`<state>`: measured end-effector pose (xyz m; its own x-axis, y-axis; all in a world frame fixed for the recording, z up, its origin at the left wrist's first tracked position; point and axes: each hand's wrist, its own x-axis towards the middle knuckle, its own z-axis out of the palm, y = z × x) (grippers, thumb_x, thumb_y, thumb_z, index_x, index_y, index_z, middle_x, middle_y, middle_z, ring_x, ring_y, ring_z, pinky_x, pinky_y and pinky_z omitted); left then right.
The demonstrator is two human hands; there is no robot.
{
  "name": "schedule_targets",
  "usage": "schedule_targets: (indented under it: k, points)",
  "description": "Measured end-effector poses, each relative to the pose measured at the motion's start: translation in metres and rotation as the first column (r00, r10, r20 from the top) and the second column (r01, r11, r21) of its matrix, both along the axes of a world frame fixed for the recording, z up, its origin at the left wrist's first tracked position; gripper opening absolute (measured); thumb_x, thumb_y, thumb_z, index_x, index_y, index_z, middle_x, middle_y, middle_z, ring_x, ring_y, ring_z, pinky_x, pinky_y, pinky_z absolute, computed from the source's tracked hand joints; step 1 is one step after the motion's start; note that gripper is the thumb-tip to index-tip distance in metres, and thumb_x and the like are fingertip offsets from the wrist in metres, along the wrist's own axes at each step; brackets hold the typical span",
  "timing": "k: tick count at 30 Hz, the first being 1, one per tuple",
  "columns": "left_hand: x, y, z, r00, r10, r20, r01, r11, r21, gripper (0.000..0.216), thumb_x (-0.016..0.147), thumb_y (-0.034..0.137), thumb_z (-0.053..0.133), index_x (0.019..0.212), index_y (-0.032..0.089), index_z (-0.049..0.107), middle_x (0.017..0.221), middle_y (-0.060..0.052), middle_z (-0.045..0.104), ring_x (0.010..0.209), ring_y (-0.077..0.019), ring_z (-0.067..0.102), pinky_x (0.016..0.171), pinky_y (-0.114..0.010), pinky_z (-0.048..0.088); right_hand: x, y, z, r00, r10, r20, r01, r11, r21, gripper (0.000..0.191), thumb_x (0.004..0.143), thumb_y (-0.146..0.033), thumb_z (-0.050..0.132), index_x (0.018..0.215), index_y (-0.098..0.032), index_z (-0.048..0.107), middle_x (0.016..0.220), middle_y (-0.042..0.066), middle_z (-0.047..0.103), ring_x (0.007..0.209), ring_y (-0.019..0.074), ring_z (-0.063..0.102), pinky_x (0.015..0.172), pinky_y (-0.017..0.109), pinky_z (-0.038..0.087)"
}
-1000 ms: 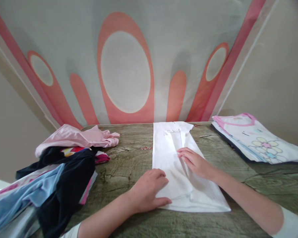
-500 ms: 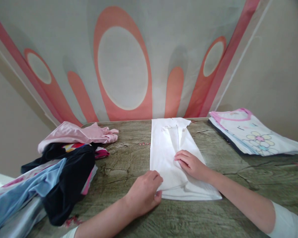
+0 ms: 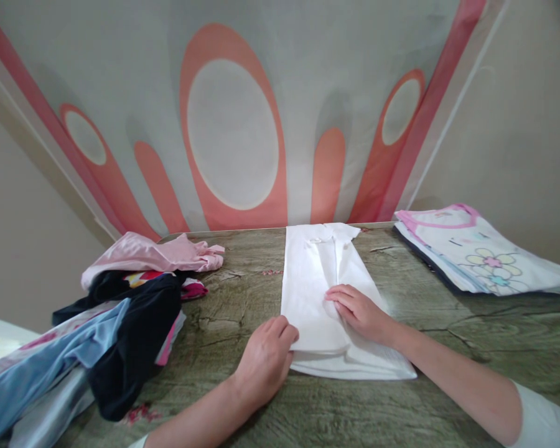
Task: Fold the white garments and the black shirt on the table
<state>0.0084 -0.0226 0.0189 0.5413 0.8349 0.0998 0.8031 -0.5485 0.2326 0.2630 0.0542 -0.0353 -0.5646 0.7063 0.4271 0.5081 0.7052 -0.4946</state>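
Observation:
A white shirt (image 3: 312,280) lies folded lengthwise into a long strip on the wooden table, its neckline at the far end. My left hand (image 3: 268,348) is closed at the near left corner of the shirt, with the hem edge pinched between thumb and fingers. That upper layer is slightly lifted, and the layer beneath shows below it. Across the middle of the shirt rests my right hand (image 3: 361,314), its fingers stretched out and pressing lightly on the cloth beside a lengthwise crease. The right thumb is mostly hidden.
To the left is a loose heap of clothes with a pink garment (image 3: 144,255), a black garment (image 3: 140,339) and a light blue garment (image 3: 74,354). Folded clothes are stacked at the right, topped by a white shirt with flowers (image 3: 452,239). A patterned wall (image 3: 303,93) rises behind the table (image 3: 233,311).
My left hand has moved slightly away from me, drawing the shirt's near left corner up from the layer beneath. My right hand has stayed nearly in place.

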Motion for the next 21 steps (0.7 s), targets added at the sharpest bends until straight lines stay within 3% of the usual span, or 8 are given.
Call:
schedule_targets:
  k: [5, 14, 21]
  points:
    - [-0.008, -0.009, 0.000, 1.000, 0.017, 0.015, -0.018, 0.998, 0.066, 0.017, 0.075, 0.010, 0.046, 0.087, 0.020, 0.051, 0.086, -0.004, 0.053, 0.082, -0.0204, 0.048, 0.075, -0.034, 0.040, 0.001, 0.000, 0.002, 0.999, -0.011, 0.038, 0.011, 1.000, -0.005, 0.034, 0.093, -0.023, 0.033, 0.119, -0.023, 0.053, 0.121, 0.007, 0.054, 0.111, 0.0207, 0.048, 0.095, 0.042, 0.040]
    - [-0.020, -0.019, 0.000, 0.996, 0.076, -0.050, -0.071, 0.992, 0.108, 0.011, 0.078, 0.014, 0.046, 0.084, 0.020, 0.052, 0.079, -0.003, 0.054, 0.074, -0.0192, 0.049, 0.068, -0.033, 0.037, 0.000, -0.003, 0.007, 0.999, -0.015, 0.047, 0.015, 1.000, 0.001, 0.032, 0.092, -0.026, 0.036, 0.117, -0.024, 0.055, 0.120, 0.008, 0.055, 0.108, 0.0214, 0.050, 0.093, 0.042, 0.042]
    - [-0.016, -0.021, -0.003, 0.990, 0.053, -0.132, -0.047, 0.998, 0.052, 0.012, 0.079, 0.012, 0.044, 0.082, 0.020, 0.052, 0.081, -0.003, 0.054, 0.076, -0.0188, 0.049, 0.069, -0.033, 0.038, -0.001, -0.004, 0.008, 0.999, -0.013, 0.050, 0.013, 1.000, -0.001, 0.030, 0.090, -0.024, 0.039, 0.114, -0.024, 0.057, 0.118, 0.008, 0.054, 0.108, 0.0216, 0.049, 0.092, 0.041, 0.042]
